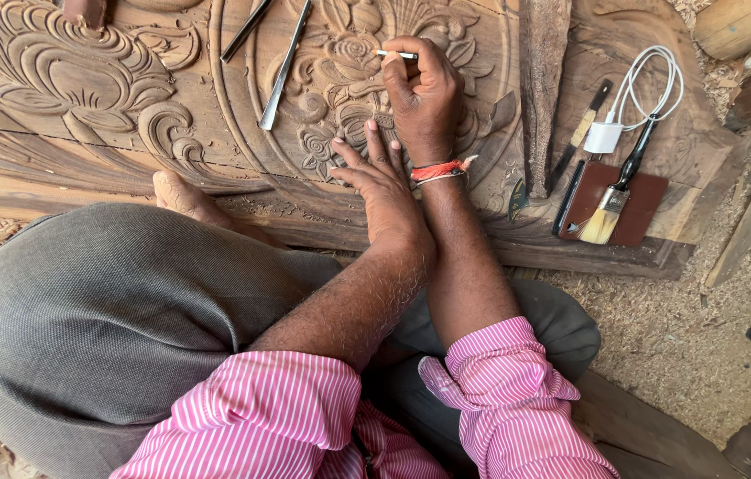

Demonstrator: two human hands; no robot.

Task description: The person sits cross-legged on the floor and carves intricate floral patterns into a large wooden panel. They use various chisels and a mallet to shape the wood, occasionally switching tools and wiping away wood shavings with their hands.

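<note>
Right hand on carved panel, fingers closed round thin pencil; tip hidden. Left hand just near of it, fingers spread flat on carving. Chisels far left, tops cut off. Brush right.

Landmark: your brown pad | paintbrush lies across it, bristles toward you | white charger with coiled cable sits just beyond it | dark-handled tool lies at its far left corner | two long steel chisels rest well left of it | sawdust-covered ground spreads to its right and behind
</note>
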